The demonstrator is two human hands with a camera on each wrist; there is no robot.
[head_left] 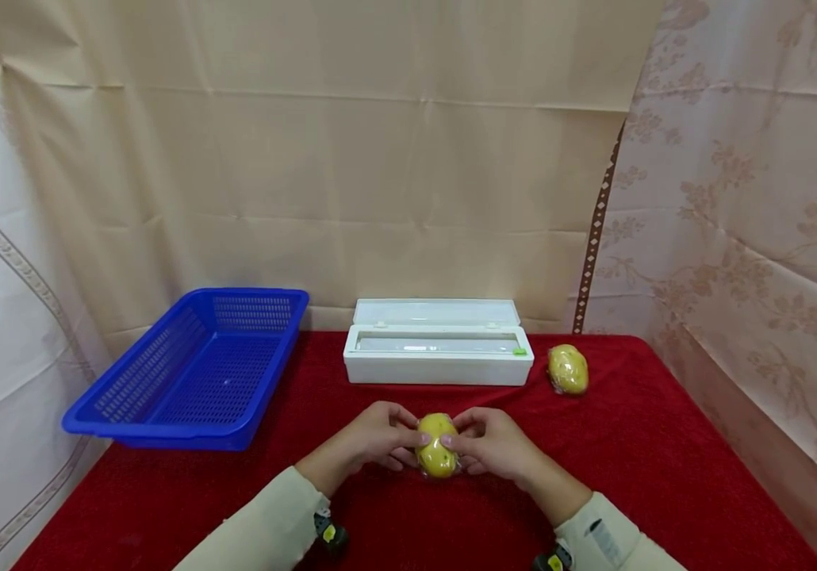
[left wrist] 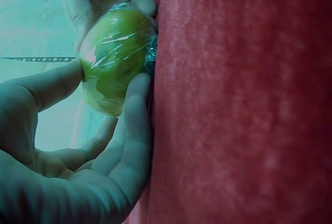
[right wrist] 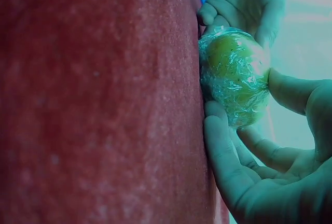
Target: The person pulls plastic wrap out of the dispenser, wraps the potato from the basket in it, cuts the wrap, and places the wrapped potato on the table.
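A yellow potato [head_left: 437, 446] wrapped in clear plastic film is held between both hands, low over the red cloth. My left hand [head_left: 377, 438] grips its left side, with the thumb on top and fingers curled low around the side. From the right, my right hand [head_left: 492, 446] holds it the same way. Film lies fairly smooth over the potato [left wrist: 116, 53] in the left wrist view, with a bunched bit near the cloth. On the side seen by the right wrist camera, the film [right wrist: 236, 79] is crinkled.
Behind the hands stands a white cling film dispenser [head_left: 437, 371], its lid [head_left: 437, 311] raised and a green slider [head_left: 519, 350] at its right end. Another film-wrapped potato [head_left: 568, 369] lies right of it. A blue plastic basket [head_left: 237, 432] sits on the left of the red-covered table [head_left: 665, 476].
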